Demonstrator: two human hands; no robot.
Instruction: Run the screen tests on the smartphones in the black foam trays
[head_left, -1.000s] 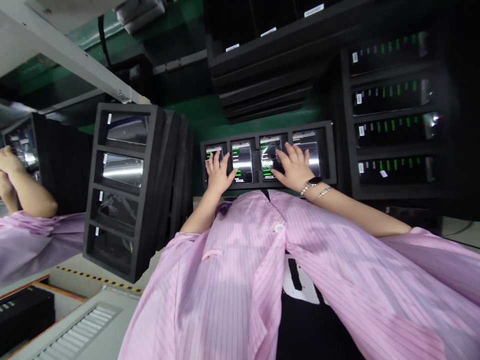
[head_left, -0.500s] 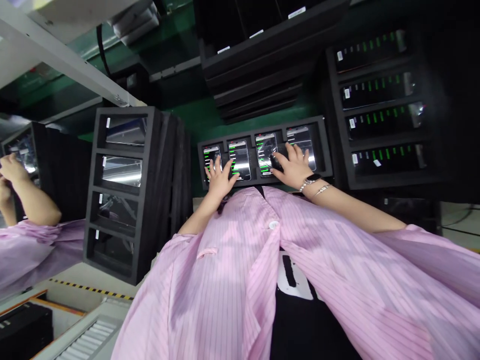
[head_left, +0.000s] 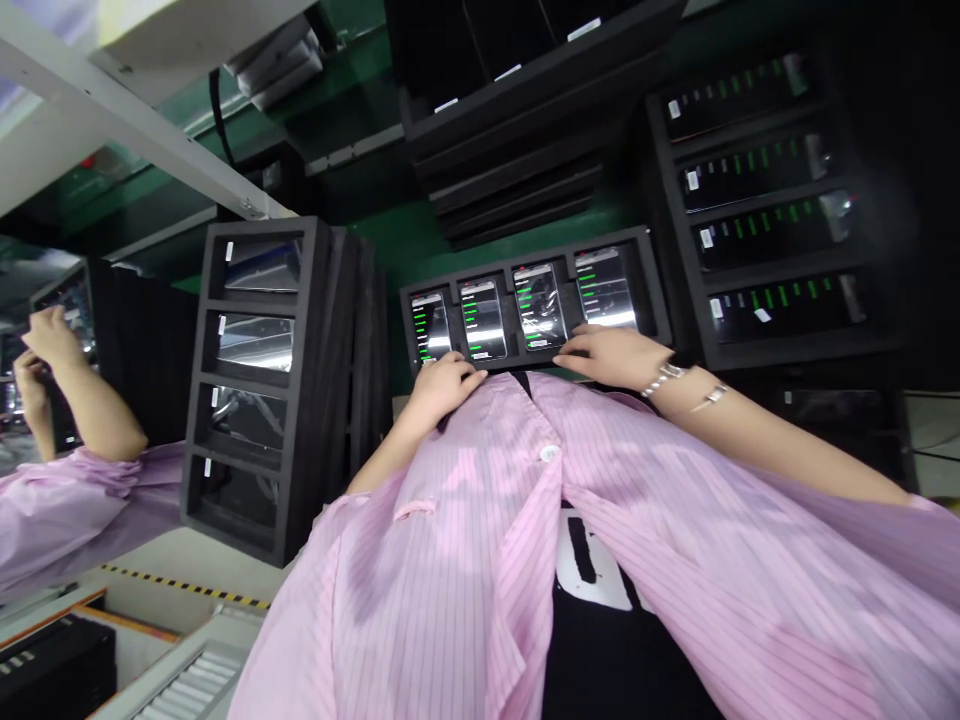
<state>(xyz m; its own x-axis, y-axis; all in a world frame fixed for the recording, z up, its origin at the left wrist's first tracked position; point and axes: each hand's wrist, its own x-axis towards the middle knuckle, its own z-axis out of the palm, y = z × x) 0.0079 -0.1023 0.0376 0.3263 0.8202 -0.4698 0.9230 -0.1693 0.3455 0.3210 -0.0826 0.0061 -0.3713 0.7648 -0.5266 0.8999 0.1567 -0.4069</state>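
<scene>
A black foam tray (head_left: 652, 290) is holding four phones (head_left: 536, 305) in a row, and their screens are showing green bars. The person's left hand (head_left: 442, 388) is resting at the near edge of the tray, fingers together, beside the first two phones. The right hand (head_left: 611, 358) is lying flat, fingers together, just below the third phone. Neither hand is pinching anything. A tall black rack (head_left: 322, 400) with four slots is standing on the left, and a black rack (head_left: 671, 240) on the right is holding four phones. A green surface (head_left: 420, 250) is showing behind the tray. The person's pink striped coat (head_left: 450, 560) is filling the bottom of the view, and a co-worker's hand (head_left: 51, 338) is rising at the far left.
</scene>
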